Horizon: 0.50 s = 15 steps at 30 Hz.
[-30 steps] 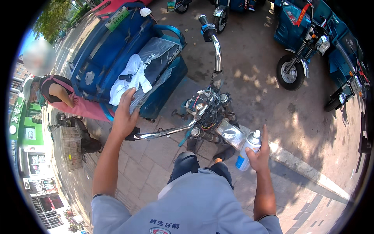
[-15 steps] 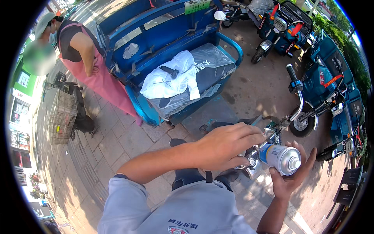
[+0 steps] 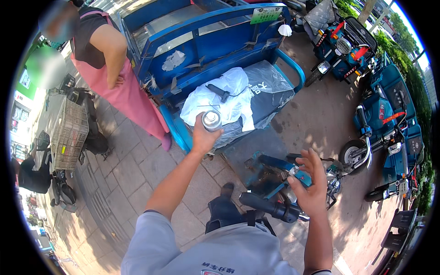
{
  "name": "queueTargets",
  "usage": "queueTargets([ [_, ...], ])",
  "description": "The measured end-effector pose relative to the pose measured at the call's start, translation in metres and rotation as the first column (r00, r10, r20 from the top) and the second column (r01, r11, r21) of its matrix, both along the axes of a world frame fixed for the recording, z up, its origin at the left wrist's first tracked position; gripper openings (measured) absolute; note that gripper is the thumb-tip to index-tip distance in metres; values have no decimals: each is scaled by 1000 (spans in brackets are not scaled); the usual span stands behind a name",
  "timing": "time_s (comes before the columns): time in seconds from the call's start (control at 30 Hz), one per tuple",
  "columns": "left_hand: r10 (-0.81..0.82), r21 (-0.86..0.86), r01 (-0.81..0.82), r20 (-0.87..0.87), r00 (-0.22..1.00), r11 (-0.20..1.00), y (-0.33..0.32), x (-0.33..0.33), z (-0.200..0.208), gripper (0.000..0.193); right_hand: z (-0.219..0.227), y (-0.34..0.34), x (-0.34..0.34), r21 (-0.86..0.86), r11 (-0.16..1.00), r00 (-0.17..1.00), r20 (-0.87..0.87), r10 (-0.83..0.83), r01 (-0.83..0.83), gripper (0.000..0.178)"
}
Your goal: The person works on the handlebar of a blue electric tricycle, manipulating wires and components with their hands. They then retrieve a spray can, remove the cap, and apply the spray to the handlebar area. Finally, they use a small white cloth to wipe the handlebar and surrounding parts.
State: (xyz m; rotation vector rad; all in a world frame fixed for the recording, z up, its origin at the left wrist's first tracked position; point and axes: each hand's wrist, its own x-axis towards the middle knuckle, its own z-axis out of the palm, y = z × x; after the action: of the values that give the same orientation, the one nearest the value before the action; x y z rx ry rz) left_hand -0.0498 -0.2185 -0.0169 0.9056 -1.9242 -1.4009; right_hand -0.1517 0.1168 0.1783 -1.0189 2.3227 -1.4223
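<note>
My left hand (image 3: 205,136) is wrapped round a spray can (image 3: 211,120) with a silver top, over the front edge of the tricycle's seat. Under and behind the can lies a white plastic bag (image 3: 192,107) on the seat, and on it a black handlebar grip (image 3: 218,91) with a thin cable. My right hand (image 3: 314,188) is raised with fingers apart, above the blue tricycle's handlebar. A black grip (image 3: 263,205) on that handlebar points toward my left, just below this hand. A small silvery part shows by my right thumb; I cannot tell what it is.
A person in a pink apron (image 3: 123,101) stands left of the blue tricycle (image 3: 220,41). Farther left is a two-wheeler with a plastic crate (image 3: 71,137). Other teal tricycles (image 3: 389,110) are parked on the right. The plastic-wrapped seat (image 3: 268,87) faces me over paving.
The spray can has passed from my right hand to my left, which has swung left and forward to the seat. My right hand is now without the can. The person in the apron appears closer.
</note>
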Motion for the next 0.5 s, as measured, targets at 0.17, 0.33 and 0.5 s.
queueTargets([
  [0.17,166,-49,-164,39,985,985,-62,-27,-78,90,-22,91,0,13,912,884,240,-400,410,62],
  [0.33,117,-78,-109,103,988,991,-92,-34,-137,88,-13,134,10,43,779,732,315,-604,625,41],
  [0.5,82,-163,-55,167,983,985,-99,-35,-172,91,-18,154,31,85,664,616,304,-727,743,34],
])
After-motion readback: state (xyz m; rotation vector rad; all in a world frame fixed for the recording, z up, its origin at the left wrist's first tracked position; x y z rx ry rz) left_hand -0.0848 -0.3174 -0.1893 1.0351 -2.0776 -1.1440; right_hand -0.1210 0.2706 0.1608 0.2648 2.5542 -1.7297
